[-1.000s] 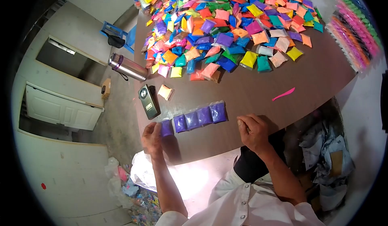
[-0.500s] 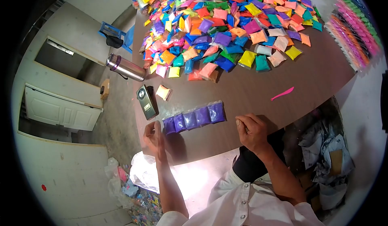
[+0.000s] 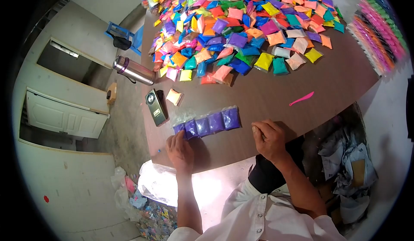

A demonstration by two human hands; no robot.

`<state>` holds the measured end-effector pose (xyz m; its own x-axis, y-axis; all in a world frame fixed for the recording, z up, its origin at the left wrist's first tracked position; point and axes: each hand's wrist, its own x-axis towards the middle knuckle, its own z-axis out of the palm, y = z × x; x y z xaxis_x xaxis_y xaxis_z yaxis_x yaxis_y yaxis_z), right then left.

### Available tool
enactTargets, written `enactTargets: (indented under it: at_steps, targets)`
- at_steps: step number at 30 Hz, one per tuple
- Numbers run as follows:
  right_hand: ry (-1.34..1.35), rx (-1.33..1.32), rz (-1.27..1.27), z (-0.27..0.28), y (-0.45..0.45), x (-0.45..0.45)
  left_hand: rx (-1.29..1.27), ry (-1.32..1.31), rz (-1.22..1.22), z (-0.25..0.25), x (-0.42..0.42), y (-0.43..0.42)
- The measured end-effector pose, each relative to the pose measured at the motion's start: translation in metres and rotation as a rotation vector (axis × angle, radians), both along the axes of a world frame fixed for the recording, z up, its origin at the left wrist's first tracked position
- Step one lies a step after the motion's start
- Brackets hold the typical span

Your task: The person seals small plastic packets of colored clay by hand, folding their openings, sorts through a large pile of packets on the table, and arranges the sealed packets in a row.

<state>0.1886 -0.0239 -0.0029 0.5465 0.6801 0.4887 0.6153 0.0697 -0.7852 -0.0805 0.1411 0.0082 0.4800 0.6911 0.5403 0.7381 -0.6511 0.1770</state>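
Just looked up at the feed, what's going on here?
The person's left hand is at the left end of a row of five purple packets. The right hand is loosely curled near the edge of the table; a pink plastic knife lies beyond it. A multicoloured heap of packets lies farther back.

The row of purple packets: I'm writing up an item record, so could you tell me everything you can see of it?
The row of purple packets holds five, side by side: clear, shiny pouches, apparently plastic, with purple contents and see-through upper edges. They lie on the brown table in a slanted line, the right end higher in the picture. The left hand has its fingertips at the leftmost packet, seemingly touching it. Whether the pouches are joined, I cannot tell.
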Motion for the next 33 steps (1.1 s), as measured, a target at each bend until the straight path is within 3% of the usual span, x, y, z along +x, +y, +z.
enactTargets:
  at_steps: [5,7,33]
  targets:
    - [-0.005,0.001,0.002,-0.001,0.000,-0.001,-0.021,-0.035,-0.001,0.003,0.007,-0.006]
    - [-0.005,0.000,0.001,0.000,0.000,0.000,-0.142,-0.068,-0.012,-0.001,0.011,-0.010]
    - [-0.021,-0.023,-0.024,-0.006,-0.002,0.001,-0.152,0.002,-0.229,0.027,0.090,-0.035]
